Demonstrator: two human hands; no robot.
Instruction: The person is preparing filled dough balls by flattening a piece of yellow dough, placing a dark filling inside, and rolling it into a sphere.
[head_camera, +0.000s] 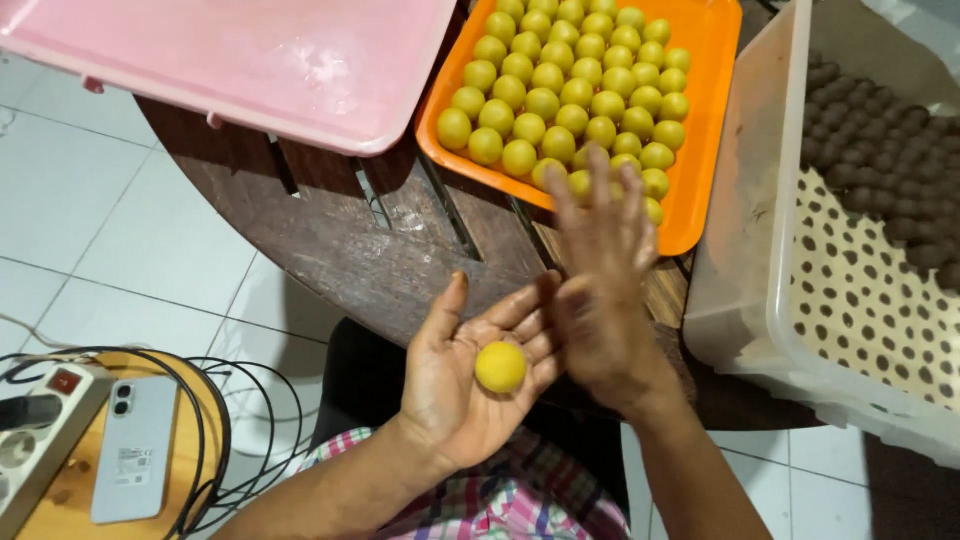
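Nearest the body: left hand (470, 375), palm up, cradling one smooth yellow dough ball (500, 367) | right hand (600, 290) just beside, blurred, fingers spread, empty | dark wooden table (400, 250) | orange tray (700, 150) of matching balls | clear tub (760, 300) of brown balls, right | pink lid (250, 60), far left

A yellow dough ball (500, 367) is lying in the open left hand (470, 375), just below the orange tray (710, 120). The right hand (600, 290), blurred, is hovering beside it, fingers spread over the tray's near edge.
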